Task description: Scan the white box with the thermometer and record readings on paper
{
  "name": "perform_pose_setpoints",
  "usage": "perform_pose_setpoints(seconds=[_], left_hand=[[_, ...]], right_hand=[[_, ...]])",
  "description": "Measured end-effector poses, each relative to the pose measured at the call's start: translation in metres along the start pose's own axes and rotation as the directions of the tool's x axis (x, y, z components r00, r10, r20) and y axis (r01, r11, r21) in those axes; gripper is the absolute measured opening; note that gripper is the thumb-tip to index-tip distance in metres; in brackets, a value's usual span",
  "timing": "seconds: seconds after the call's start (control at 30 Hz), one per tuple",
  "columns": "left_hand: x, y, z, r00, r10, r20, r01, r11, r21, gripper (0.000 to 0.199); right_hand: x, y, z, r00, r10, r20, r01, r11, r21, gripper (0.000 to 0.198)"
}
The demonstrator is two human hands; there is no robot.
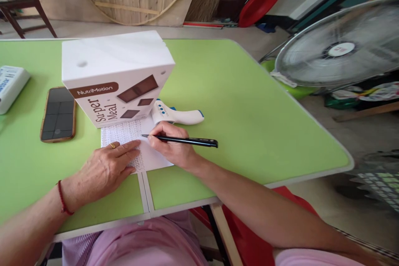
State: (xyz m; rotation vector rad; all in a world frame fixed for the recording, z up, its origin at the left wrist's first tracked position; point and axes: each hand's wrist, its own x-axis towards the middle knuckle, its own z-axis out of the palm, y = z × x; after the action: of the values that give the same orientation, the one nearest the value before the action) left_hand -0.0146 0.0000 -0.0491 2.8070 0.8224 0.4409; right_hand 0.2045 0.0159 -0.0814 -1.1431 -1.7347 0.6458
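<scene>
A sheet of paper point(157, 154) lies on the green table, its left part covered in small handwriting. My left hand point(107, 166) rests flat on the written side, fingers stretched out, a ring on one finger. In my right hand point(173, 143) is a black pen point(193, 140), pinched near its tip, which points left at the edge of the writing. Just beyond the paper stands a white NutriMotion box point(118, 56), covering the sheet's far edge. A white thermometer gun point(187, 116) lies on its side behind my right hand, partly hidden by the box.
A smartphone point(58, 114) lies left of the box, and a white device point(12, 87) sits at the table's left. The green table point(243, 104) has a metal-edged seam near me. Off its right side stands a large fan point(341, 50). A chair point(28, 4) is at far left.
</scene>
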Motion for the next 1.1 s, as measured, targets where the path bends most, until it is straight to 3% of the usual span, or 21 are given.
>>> perform_pose_setpoints(seconds=[0.33,0.87,1.1], left_hand=[[-0.0031,-0.0022,0.0004,1.0,-0.004,0.003,0.004,1.0,0.018,0.031],[-0.0023,-0.0025,0.001,1.0,0.006,-0.014,-0.005,1.0,0.029,0.032],[-0.0031,-0.0022,0.0009,1.0,-0.001,-0.003,0.001,1.0,0.001,0.032]], right_hand=[[0.0004,-0.0008,-0.0025,0.999,0.048,-0.017,-0.049,0.999,-0.013,0.013],[-0.0001,-0.0007,-0.0034,0.999,0.031,0.006,-0.031,1.0,0.001,0.015],[-0.0001,0.0,-0.0026,0.999,0.014,-0.045,-0.014,1.0,0.001,0.011]])
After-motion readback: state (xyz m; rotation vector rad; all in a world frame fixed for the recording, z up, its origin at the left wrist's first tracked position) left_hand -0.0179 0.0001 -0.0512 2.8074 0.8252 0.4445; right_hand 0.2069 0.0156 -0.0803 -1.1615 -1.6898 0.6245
